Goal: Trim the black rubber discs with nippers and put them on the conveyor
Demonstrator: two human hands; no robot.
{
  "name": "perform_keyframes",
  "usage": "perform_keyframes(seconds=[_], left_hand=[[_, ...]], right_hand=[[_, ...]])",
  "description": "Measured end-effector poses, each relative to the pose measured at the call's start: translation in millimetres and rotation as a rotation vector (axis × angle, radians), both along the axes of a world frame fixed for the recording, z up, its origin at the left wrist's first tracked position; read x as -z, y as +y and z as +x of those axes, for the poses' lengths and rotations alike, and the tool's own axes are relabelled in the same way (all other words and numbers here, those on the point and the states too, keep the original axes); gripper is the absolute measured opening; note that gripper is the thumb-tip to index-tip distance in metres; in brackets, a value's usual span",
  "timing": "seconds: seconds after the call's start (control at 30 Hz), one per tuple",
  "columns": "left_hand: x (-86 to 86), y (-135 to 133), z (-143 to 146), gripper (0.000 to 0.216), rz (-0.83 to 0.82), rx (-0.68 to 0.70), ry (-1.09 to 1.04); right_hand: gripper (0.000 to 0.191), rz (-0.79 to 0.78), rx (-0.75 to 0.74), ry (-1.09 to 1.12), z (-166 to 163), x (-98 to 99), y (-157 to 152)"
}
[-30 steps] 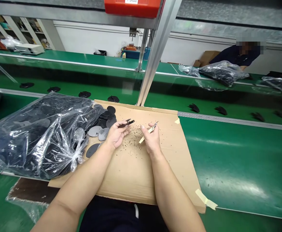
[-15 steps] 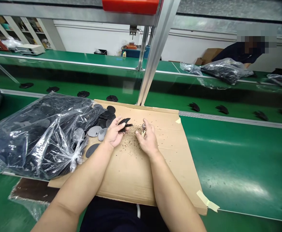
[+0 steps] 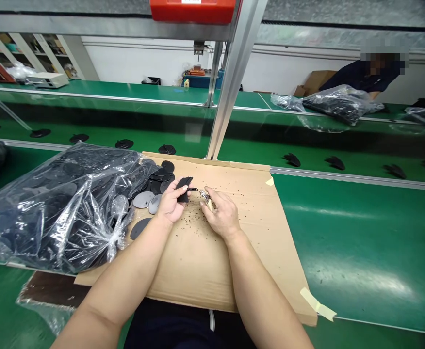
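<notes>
My left hand [image 3: 171, 203] is closed on a black plastic part [image 3: 184, 185], held tilted above a sheet of cardboard [image 3: 198, 261]. My right hand [image 3: 222, 215] grips a small knife-like tool with a pale handle [image 3: 207, 198]; its tip meets the part's right edge. Small dark shavings [image 3: 194, 218] are scattered on the cardboard under both hands. A clear plastic bag [image 3: 52, 208] full of black oval parts lies to the left, and loose grey and black ovals [image 3: 150, 191] spill from its mouth beside my left hand.
A green conveyor belt [image 3: 343, 160] beyond the cardboard carries single black parts. An aluminium post [image 3: 230, 82] rises behind the cardboard. Another person [image 3: 358, 77] sits at the far right behind bags of parts [image 3: 338, 104]. Green bench surface [image 3: 361, 252] lies on the right.
My hands came together: the right hand turned the tool from pointing up and away to the part's edge, and the left hand tilted the part up.
</notes>
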State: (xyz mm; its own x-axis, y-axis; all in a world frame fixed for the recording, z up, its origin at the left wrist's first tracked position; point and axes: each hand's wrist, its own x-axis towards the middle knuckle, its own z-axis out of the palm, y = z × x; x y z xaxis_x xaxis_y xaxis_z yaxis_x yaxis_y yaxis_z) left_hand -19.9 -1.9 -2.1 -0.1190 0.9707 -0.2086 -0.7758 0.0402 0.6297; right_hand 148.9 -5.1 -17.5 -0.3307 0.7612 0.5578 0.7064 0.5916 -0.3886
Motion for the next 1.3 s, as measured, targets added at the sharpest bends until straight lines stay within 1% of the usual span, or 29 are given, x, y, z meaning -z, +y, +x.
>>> perform_keyframes(seconds=[0.17, 0.37, 0.5, 0.6, 0.7, 0.8, 0.93, 1.03, 1.13, 1.3], left_hand=[[2.6, 0, -1, 0.04, 0.018, 0.02, -0.001], [2.5, -1, -1, 0.041, 0.035, 0.033, 0.007], [0.8, -2, 0, 0.042, 0.032, 0.023, 0.006], [-0.1, -2, 1, 0.04, 0.027, 0.006, 0.02], [-0.9, -2, 2, 0.039, 0.006, -0.017, 0.032], [-1.4, -1, 4, 0.035, -0.015, -0.029, 0.042], [-0.3, 0, 5, 0.035, -0.011, -0.082, 0.061], [1.5, -1, 4, 0.039, 0.007, -0.054, 0.083], [2.3, -1, 1, 0.037, -0.003, 0.014, 0.071], [-0.7, 0, -2, 0.019, -0.073, 0.054, -0.001]], right_hand=[[0.04, -0.011, -0.019, -0.007, 0, -2.7, -1], [0.041, -0.026, -0.001, -0.069, 1, -1.5, -1], [0.045, -0.037, 0.032, -0.141, 2, -1.7, 0], [0.049, -0.087, 0.058, -0.197, 1, -6.1, -2], [0.05, -0.17, 0.078, -0.203, 0, -9.8, -3], [0.049, -0.245, 0.065, -0.109, -1, -7.4, -2], [0.044, -0.294, 0.006, 0.222, -3, 1.6, 1], [0.041, -0.313, 0.017, 0.406, -3, 5.1, 3], [0.04, -0.317, 0.035, 0.449, -4, 5.0, 3], [0.044, -0.291, -0.008, 0.404, -4, 4.4, 1]])
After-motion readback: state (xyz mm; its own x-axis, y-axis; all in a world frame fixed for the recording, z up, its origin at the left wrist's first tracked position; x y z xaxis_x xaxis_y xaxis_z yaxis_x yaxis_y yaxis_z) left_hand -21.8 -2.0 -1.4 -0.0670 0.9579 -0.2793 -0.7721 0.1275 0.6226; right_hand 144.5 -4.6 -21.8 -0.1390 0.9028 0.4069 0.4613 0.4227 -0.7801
